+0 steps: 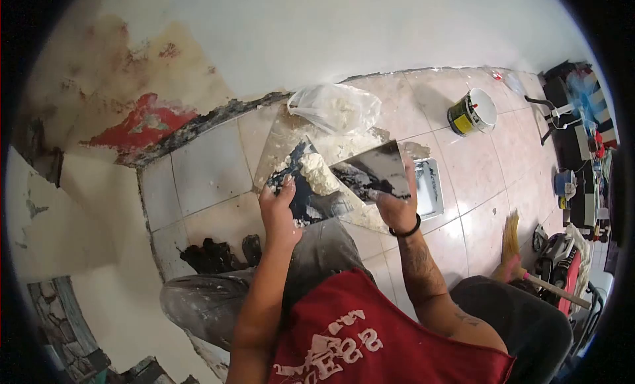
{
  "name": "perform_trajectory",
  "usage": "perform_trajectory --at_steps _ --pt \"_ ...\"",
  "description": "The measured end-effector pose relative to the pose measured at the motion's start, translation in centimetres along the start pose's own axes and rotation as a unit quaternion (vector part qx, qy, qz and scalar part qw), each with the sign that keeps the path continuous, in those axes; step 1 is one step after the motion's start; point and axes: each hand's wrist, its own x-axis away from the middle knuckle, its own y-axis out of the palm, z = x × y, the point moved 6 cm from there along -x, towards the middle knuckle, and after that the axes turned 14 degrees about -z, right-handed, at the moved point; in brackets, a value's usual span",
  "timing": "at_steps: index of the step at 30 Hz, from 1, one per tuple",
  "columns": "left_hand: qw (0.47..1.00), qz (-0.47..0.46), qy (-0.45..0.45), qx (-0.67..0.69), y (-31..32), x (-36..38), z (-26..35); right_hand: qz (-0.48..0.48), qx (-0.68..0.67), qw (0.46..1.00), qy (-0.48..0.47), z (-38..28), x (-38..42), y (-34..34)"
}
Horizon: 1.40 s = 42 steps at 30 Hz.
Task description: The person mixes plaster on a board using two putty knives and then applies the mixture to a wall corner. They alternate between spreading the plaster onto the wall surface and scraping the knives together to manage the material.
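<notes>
My left hand (279,205) grips a dark flat plate (301,199) by its near left edge. A lump of cream-coloured paste (319,173) lies on that plate, with smears around it. In my right hand (400,202) is a second flat metal plate (383,169), smeared dark and pale, its left edge close to the paste. Whether the two plates touch is unclear. Beneath them, a powder-covered sheet (271,152) lies on the floor, and a clear plastic bag (337,109) with pale powder rests at its far side.
A white tray (428,189) is right of my right hand. Farther right stand a bucket (472,111) and a straw broom (511,242). The wall ahead has peeling red and yellow patches (149,123). Dark scraps (211,255) lie left of my legs.
</notes>
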Motion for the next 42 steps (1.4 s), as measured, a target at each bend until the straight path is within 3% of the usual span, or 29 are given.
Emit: perform_trajectory --at_steps 1,2,5,6,7,9,10,11,12,13,14,15,16,18,20,21,22,25,26,27,28,29,30,31,33,35,40,42 --pt "1.0 0.012 0.016 -0.016 -0.1 -0.1 0.1 -0.008 0.019 1.0 -0.016 -1.0 0.1 0.9" --pt "0.999 0.023 0.032 -0.032 -0.3 -0.3 0.2 -0.019 -0.05 0.997 -0.054 -1.0 0.0 2.1" --pt "0.997 0.029 0.044 -0.057 0.1 0.1 0.5 -0.147 0.097 0.976 -0.125 -0.2 -0.5 4.9" --pt "0.999 0.021 0.029 -0.031 0.2 0.3 0.5 -0.129 0.028 0.99 -0.054 0.8 0.0 5.9" --pt "1.0 0.014 0.021 -0.01 0.1 0.2 0.9 -0.172 -0.028 0.985 0.011 3.3 0.5 6.2" --pt "0.996 0.028 -0.006 0.088 -2.0 0.5 -0.7 -0.234 0.172 0.957 0.017 8.2 3.0 7.2" --pt "0.998 0.032 0.021 0.058 -2.4 1.4 0.5 -0.296 0.165 0.938 0.073 13.2 5.2 7.2" --pt "0.997 0.062 0.02 0.044 -3.1 2.4 1.9 -0.282 0.163 0.945 0.035 15.1 5.8 7.3" --pt "0.995 0.063 0.076 0.012 -4.8 2.9 2.8 -0.226 0.204 0.951 0.046 14.6 4.5 8.3" --pt "0.985 0.071 0.102 -0.12 -6.2 3.7 4.8 -0.167 0.247 0.952 0.067 11.5 3.1 7.6" --pt "0.991 0.072 0.108 -0.007 -8.5 4.2 4.0 -0.136 0.069 0.984 0.095 11.0 1.5 5.8" --pt "0.989 0.067 0.117 0.062 -6.1 4.0 3.8 -0.081 -0.145 0.981 0.104 10.6 0.0 3.9" --pt "0.985 0.092 0.12 0.082 -6.0 3.9 3.9 -0.013 -0.318 0.943 0.1 10.2 -1.6 2.2" --pt "0.98 0.103 0.108 0.133 -7.3 4.7 4.4 -0.021 -0.295 0.944 0.144 14.1 -2.2 0.5" --pt "0.972 0.094 0.092 0.194 -8.1 4.9 3.9 -0.028 -0.391 0.902 0.18 11.8 -3.5 3.0" --pt "0.972 0.079 0.091 0.203 -7.8 5.2 4.7 -0.043 -0.37 0.913 0.167 10.8 -4.1 4.2" --pt "0.97 0.067 0.084 0.218 -7.4 5.6 5.3 -0.069 -0.425 0.89 0.149 9.0 -4.5 6.4" --pt "0.975 0.082 0.105 0.18 -7.7 5.3 6.0 -0.103 -0.286 0.947 0.108 8.2 -5.1 9.0" --pt "0.975 0.114 0.109 0.158 -8.7 6.1 6.9 -0.171 -0.173 0.962 0.12 6.7 -5.3 10.4" --pt "0.973 0.15 0.103 0.14 -9.4 7.1 7.1 -0.219 -0.067 0.971 0.072 6.1 -5.5 11.2" --pt "0.969 0.193 0.151 -0.04 -12.0 7.6 7.4 -0.253 0.047 0.966 0.016 5.5 -5.7 12.1" --pt "0.974 0.176 0.136 0.041 -11.9 8.5 8.4 -0.27 0.149 0.95 -0.045 5.0 -5.8 13.0" --pt "0.962 0.212 0.173 0.026 -13.2 9.2 9.0 -0.321 0.193 0.923 -0.09 2.7 -5.6 14.6" --pt "0.95 0.248 0.158 0.101 -13.5 9.9 9.6 -0.333 0.086 0.935 -0.084 -0.6 -5.6 17.6" --pt "0.933 0.295 0.201 -0.05 -17.8 11.1 9.5 -0.408 0.161 0.891 -0.114 -3.0 -4.7 20.7" --pt "0.888 0.445 0.105 -0.04 -18.6 12.8 9.2 -0.446 0.188 0.874 -0.048 -4.0 -3.4 22.7" --pt "0.949 0.251 0.188 -0.009 -17.1 12.0 9.5 -0.43 0.248 0.865 -0.073 -6.5 -2.5 26.0" --pt "0.94 0.255 0.223 -0.048 -16.7 12.3 9.5 -0.434 0.292 0.844 -0.114 -6.4 -2.0 27.4"
